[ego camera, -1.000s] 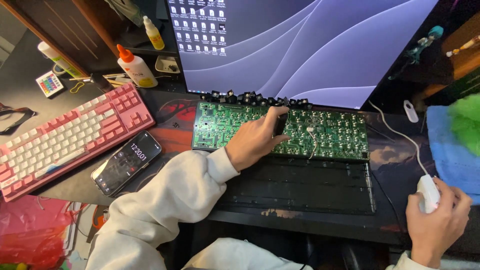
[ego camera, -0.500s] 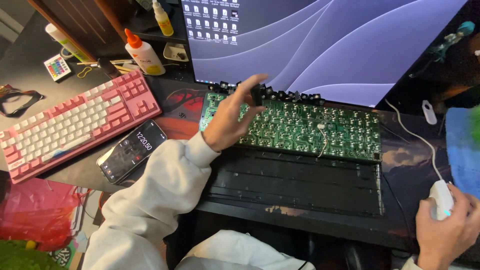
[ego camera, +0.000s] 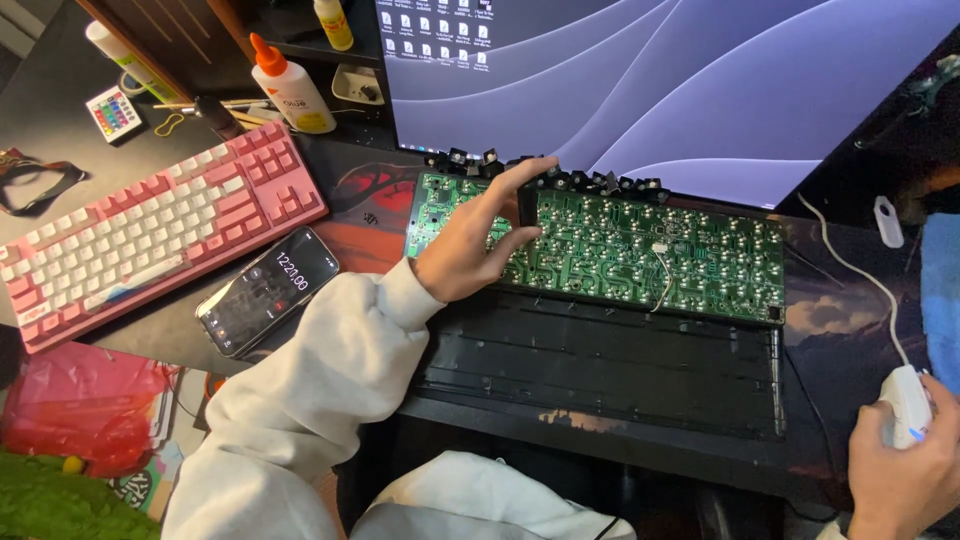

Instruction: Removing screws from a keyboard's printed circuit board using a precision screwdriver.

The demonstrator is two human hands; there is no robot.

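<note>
A green keyboard circuit board (ego camera: pixel 650 255) lies face down against the foot of the monitor, with black switches along its far edge. My left hand (ego camera: pixel 470 240) lies across its left part, fingers stretched to the top edge, thumb and fingers closed on a small black piece (ego camera: pixel 527 205). In front of the board sits a black keyboard case (ego camera: pixel 600 365). At the lower right my right hand (ego camera: pixel 905 480) grips a white wired mouse (ego camera: pixel 905 400).
A pink and white keyboard (ego camera: pixel 150 240) and a phone (ego camera: pixel 268 290) with a lit screen lie at left. A glue bottle (ego camera: pixel 290 90) and a small remote (ego camera: pixel 113 112) stand behind. The monitor (ego camera: pixel 650 80) fills the back. Blue cloth (ego camera: pixel 940 290) lies at right.
My left hand lifted off the board's middle, moved left and back, and now rests on the board's left part with the black piece. My right hand stayed on the mouse.
</note>
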